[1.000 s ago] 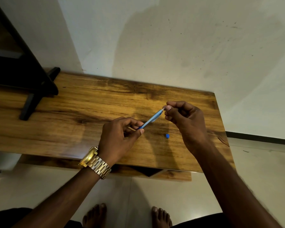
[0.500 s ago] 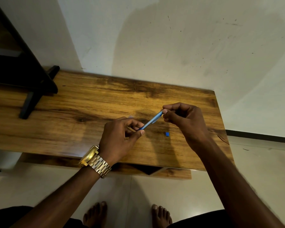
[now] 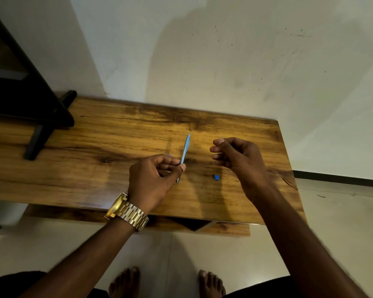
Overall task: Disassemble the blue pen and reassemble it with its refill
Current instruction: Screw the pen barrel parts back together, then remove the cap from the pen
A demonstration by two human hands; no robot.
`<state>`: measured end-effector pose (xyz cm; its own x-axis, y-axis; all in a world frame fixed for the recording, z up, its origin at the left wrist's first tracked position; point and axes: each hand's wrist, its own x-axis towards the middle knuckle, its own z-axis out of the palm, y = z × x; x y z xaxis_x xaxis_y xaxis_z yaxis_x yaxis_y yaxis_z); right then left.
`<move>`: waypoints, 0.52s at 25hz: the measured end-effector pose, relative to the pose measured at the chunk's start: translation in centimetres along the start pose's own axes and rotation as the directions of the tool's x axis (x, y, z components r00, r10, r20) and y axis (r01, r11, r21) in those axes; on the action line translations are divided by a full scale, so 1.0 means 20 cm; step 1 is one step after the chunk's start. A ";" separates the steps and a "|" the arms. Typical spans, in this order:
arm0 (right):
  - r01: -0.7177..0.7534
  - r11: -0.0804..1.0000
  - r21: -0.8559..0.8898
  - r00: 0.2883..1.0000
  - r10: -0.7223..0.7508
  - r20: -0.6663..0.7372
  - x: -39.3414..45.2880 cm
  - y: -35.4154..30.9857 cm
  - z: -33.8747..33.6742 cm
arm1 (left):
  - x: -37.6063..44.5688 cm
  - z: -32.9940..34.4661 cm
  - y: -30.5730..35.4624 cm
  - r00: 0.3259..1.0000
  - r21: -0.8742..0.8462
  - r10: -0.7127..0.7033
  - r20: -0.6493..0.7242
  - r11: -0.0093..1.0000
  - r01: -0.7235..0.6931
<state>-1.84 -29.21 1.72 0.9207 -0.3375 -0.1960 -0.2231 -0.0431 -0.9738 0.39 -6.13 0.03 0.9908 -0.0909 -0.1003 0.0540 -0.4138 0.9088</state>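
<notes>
My left hand pinches the lower end of the blue pen between thumb and fingers. The pen points up and away over the wooden table. A short dark tip shows below my thumb. My right hand hovers to the right of the pen, apart from it, fingers curled loosely; whether it holds anything small is hidden. A tiny blue pen piece lies on the table between and below the two hands.
A black stand rests on the table's far left. The wall runs right behind the table. The table's right edge lies just beyond my right hand. My bare feet stand on the tiled floor below the near edge.
My right hand has let go of the pen's far end and moved right. My left hand has swung the pen from slanting rightward to nearly upright.
</notes>
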 end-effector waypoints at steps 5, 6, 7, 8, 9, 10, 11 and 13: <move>0.036 0.982 -0.184 0.993 -0.055 -0.100 -0.01 -0.01 -0.06 | 0.02 0.06 -0.03 0.998 0.181 0.028 -0.060 0.983 -0.016; 0.040 0.979 -0.198 0.994 -0.060 -0.095 -0.01 -0.01 -0.06 | 0.02 0.08 -0.03 0.997 0.202 0.039 -0.064 0.979 -0.026; 0.047 0.975 -0.219 0.993 -0.069 -0.092 -0.02 0.00 -0.06 | 0.02 0.10 -0.03 0.996 0.213 0.051 -0.068 0.977 -0.035; 0.056 0.967 -0.247 0.993 -0.081 -0.091 -0.02 0.00 -0.07 | 0.02 0.12 -0.03 0.995 0.222 0.062 -0.073 0.974 -0.045; 0.061 0.959 -0.277 0.992 -0.090 -0.093 -0.02 0.00 -0.07 | 0.03 0.14 -0.04 0.994 0.235 0.074 -0.078 0.970 -0.053; 0.058 0.951 -0.304 0.991 -0.091 -0.094 -0.02 0.00 -0.07 | 0.04 0.14 -0.04 0.993 0.250 0.080 -0.082 0.967 -0.057; 0.051 0.941 -0.334 0.992 -0.087 -0.093 -0.02 0.01 -0.08 | 0.04 0.15 -0.05 0.993 0.261 0.078 -0.085 0.964 -0.054; 0.035 0.909 -0.414 0.995 -0.070 -0.070 -0.02 0.01 -0.10 | 0.04 0.15 -0.05 0.994 0.261 0.071 -0.084 0.964 -0.047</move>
<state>-2.93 -31.04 1.92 0.9096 -0.3982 -0.1184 -0.3030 -0.4409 -0.8448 0.80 -8.40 -2.18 0.9990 -0.0438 -0.0013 -0.0267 -0.6312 0.7752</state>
